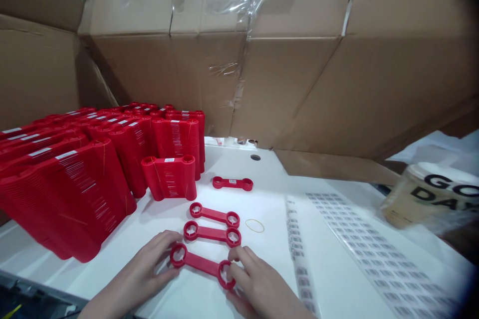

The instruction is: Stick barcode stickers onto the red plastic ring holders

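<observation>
A red plastic bar with a ring at each end lies tilted nearest to me, its right end lower. My left hand is closed about its left ring, thumb below and fingers above. At the right ring, the bent fingers of my right hand grip the edge. Just beyond lie a second red two-ring bar and a third red two-ring bar, roughly parallel. Farther back rests a red bar with a white label. A thin rubber band lies right of the bars.
Tall stacks of red bars crowd the left side, with a shorter stack beside them. Label sheets and a narrow label strip lie on the white table. A lettered cup stands right; cardboard walls the back.
</observation>
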